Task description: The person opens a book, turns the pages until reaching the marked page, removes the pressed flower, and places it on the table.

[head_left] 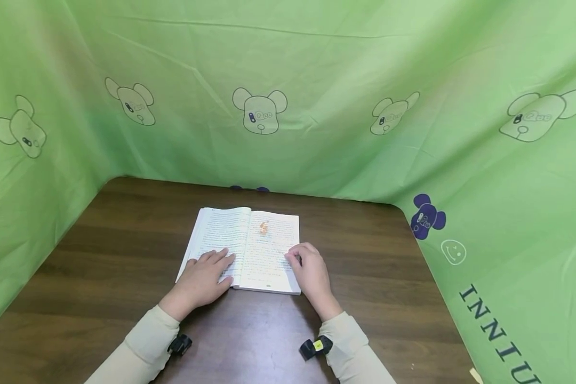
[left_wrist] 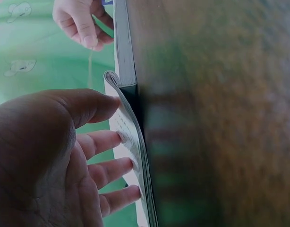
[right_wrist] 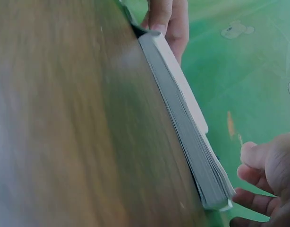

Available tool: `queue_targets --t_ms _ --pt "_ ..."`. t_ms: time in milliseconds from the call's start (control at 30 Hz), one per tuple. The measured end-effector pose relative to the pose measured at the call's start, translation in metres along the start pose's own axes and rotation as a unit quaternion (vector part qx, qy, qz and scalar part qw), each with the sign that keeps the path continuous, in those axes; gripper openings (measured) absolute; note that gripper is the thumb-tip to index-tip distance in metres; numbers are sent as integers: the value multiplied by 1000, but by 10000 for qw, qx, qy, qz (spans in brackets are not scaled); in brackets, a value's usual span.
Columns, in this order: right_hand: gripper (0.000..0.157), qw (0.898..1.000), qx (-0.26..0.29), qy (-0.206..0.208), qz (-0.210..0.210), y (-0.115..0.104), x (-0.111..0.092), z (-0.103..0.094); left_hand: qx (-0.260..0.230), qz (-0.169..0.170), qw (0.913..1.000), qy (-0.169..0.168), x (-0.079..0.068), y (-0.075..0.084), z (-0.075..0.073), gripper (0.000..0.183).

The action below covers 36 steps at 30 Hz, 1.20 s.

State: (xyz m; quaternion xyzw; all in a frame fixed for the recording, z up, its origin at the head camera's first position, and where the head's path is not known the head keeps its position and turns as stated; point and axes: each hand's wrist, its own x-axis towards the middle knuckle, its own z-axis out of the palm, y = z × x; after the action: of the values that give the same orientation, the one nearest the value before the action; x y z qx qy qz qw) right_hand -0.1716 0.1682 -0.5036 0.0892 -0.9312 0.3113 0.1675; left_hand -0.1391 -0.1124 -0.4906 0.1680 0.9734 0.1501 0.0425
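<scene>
An open book [head_left: 271, 266] lies on the table, its pages full of printed lines. My left hand [head_left: 201, 280] rests on the lower left page with fingers spread; in the left wrist view its thumb and fingertips [left_wrist: 131, 163] touch the paper. My right hand [head_left: 312, 269] is at the right page's outer edge, thumb and index finger pinched on a thin cord [right_wrist: 240, 139]. From it a small orange openwork charm [head_left: 264, 228] hangs over the upper right page. Seen side-on in the right wrist view, the charm [right_wrist: 231, 125] stands apart from the page block.
A dark wood table [head_left: 374, 277] carries the book near its middle. Green fabric [head_left: 317, 64] with bear-head prints encloses the back and both sides. Black wrist cameras [head_left: 317, 348] sit on both sleeves. A small pale object [head_left: 476, 375] is at the lower right edge.
</scene>
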Motion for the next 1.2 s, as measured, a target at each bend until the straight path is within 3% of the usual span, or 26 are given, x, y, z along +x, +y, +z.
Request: queue_targets --t_ms 833,1200 --pt "15 9983 -189 479 288 47 14 -50 -43 58 10000 39 -1 0 0 58" --pt "17 9957 -541 368 654 74 12 -70 -150 20 9999 -1 -2 0 -1 58"
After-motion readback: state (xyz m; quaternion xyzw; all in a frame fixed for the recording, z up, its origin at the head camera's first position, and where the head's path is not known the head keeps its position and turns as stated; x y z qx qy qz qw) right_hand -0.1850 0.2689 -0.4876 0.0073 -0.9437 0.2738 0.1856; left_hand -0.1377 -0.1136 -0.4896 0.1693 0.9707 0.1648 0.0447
